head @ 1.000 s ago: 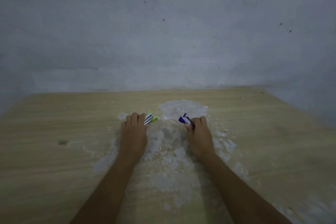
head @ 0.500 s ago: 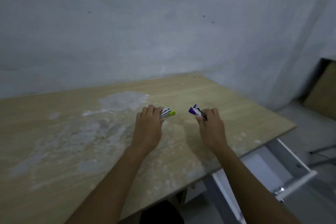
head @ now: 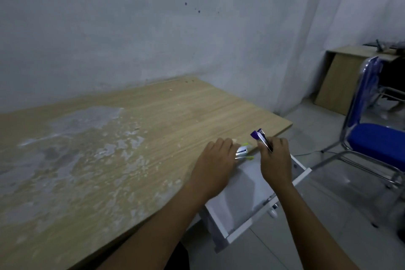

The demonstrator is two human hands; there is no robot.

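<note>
- Two small staplers are in hand, one in each grip, at the near right corner of the tabletop (head: 175,112).
- The left grip (head: 215,166), a bare hand seen from its back, has its fingers curled round the green stapler (head: 242,151). The stapler's silver body and lime-green tips stick out to the right past the fingers, at the tabletop's edge.
- The right grip (head: 275,164) pinches the purple stapler (head: 260,139). It is held tilted, with the purple end pointing up and away and the silver and dark body running down into the curled fingers.
- The two staplers are near each other but apart, with a gap between them. It cannot be told whether the green one touches the tabletop.
- A white drawer (head: 241,199) stands pulled out under the tabletop's right edge. It lies below the right grip and between the two forearms.
- The tabletop is light wood, with a whitish, patchy stain across its left and middle.
- To the right, a blue chair (head: 379,140) with a metal frame stands on the pale floor (head: 328,204).
- Beyond the chair, a second wooden desk (head: 341,81) sits by the grey wall (head: 153,28).
</note>
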